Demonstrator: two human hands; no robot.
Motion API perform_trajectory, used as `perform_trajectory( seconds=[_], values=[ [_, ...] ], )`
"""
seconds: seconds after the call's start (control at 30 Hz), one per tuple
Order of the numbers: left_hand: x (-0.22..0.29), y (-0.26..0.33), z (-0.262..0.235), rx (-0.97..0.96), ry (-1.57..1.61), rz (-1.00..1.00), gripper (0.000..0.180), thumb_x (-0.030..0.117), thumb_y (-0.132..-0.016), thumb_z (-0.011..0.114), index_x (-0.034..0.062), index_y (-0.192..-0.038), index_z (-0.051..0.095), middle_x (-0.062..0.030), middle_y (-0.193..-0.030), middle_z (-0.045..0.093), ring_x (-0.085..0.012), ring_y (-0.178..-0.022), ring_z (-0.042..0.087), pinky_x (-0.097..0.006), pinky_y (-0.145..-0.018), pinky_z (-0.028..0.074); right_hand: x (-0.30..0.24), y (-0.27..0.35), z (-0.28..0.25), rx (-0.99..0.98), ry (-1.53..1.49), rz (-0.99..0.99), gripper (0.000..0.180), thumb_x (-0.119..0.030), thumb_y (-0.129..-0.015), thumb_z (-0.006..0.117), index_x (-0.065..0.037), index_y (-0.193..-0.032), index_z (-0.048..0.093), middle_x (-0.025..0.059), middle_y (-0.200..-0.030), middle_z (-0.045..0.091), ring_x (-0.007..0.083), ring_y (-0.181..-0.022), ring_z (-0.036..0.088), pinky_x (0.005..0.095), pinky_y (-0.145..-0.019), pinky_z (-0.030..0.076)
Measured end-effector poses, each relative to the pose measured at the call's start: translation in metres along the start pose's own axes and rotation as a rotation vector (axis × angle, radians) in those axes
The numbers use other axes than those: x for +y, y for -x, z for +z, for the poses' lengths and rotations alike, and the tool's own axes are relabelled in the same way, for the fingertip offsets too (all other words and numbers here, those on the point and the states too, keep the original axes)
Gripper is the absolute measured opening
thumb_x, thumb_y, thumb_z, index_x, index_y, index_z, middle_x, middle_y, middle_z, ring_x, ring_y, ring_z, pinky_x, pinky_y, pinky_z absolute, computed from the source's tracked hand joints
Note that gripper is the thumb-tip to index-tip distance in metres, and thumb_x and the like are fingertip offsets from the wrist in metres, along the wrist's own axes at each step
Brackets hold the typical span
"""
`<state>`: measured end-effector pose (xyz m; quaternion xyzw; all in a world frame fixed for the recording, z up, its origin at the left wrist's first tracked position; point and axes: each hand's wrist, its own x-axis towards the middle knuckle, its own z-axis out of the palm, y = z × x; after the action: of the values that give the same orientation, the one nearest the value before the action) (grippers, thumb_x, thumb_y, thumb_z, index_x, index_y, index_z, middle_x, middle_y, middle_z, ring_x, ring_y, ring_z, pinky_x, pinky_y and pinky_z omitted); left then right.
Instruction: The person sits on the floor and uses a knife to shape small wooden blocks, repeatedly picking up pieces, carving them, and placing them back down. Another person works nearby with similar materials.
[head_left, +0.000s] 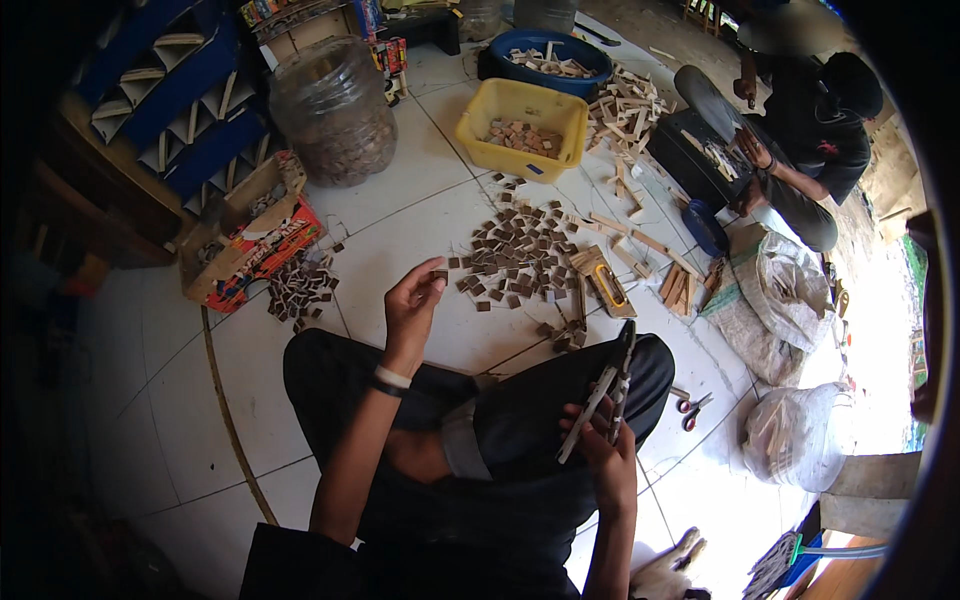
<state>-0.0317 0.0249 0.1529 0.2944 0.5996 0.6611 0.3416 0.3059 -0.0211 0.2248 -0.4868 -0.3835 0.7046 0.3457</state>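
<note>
My left hand point(408, 308) is raised over the white tiled floor, thumb and fingertips pinching a small dark brown square piece point(439, 275). Just beyond it, many similar brown squares point(515, 250) lie scattered in a loose heap. Above my right thigh, my right hand point(605, 455) is wrapped round a long dark-and-silver hand tool point(618, 385) with two arms, something like pliers; its exact kind is unclear. A wooden piece with a yellow frame point(606, 283) lies beyond my right knee. A second pile of brown squares point(300, 285) sits at the left.
A yellow tub point(470, 120) and a blue basin point(495, 60) hold small pieces. Wooden strips point(630, 115) lie beside them. Red-handled scissors point(690, 415), white sacks point(770, 300), a cardboard box point(255, 260) and a large plastic jar point(335, 110) stand around. Another person point(820, 130) sits at the far right.
</note>
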Motion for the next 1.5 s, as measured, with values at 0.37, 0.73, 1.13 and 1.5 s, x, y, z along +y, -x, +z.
perform_trajectory(
  seconds=[0.37, 0.73, 1.13, 1.5],
  values=[
    [0.128, 0.098, 0.025, 0.001, 0.59, -0.104, 0.02, 0.003, -0.1, 0.07, 0.0011, -0.117, 0.059, -0.014, -0.116, 0.072, -0.0299, -0.118, 0.071, -0.044, -0.107, 0.057, -0.001, 0.041, 0.083, -0.136, 0.572, -0.42, 0.055, 0.0, -0.103, 0.059, 0.0, -0.156, 0.046, 0.0153, -0.115, 0.071, 0.0215, -0.101, 0.069, 0.0328, -0.091, 0.053],
    [0.151, 0.128, 0.02, -0.033, 0.628, -0.146, 0.017, 0.007, -0.102, 0.069, -0.0003, -0.115, 0.06, -0.0165, -0.116, 0.073, -0.0302, -0.113, 0.074, -0.044, -0.102, 0.061, -0.01, 0.045, 0.098, -0.256, 0.634, -0.523, 0.07, 0.007, -0.096, 0.06, 0.0, -0.162, 0.038, 0.0237, -0.126, 0.066, 0.0349, -0.114, 0.07, 0.0383, -0.099, 0.052],
    [0.151, 0.125, 0.022, -0.037, 0.639, -0.131, 0.016, 0.004, -0.099, 0.072, -0.003, -0.108, 0.06, -0.0163, -0.108, 0.072, -0.0237, -0.103, 0.075, -0.042, -0.099, 0.063, -0.015, 0.047, 0.095, -0.24, 0.704, -0.532, 0.072, 0.007, -0.094, 0.06, 0.0, -0.162, 0.037, 0.0225, -0.119, 0.066, 0.0357, -0.107, 0.069, 0.039, -0.095, 0.053],
    [0.148, 0.123, 0.019, -0.054, 0.573, -0.116, 0.016, 0.005, -0.101, 0.07, -0.0013, -0.111, 0.059, -0.0155, -0.109, 0.073, -0.0256, -0.105, 0.075, -0.045, -0.101, 0.063, -0.014, 0.044, 0.099, -0.215, 0.703, -0.573, 0.075, 0.009, -0.093, 0.061, -0.002, -0.163, 0.036, 0.0219, -0.11, 0.062, 0.035, -0.092, 0.064, 0.0392, -0.087, 0.053]
  ],
)
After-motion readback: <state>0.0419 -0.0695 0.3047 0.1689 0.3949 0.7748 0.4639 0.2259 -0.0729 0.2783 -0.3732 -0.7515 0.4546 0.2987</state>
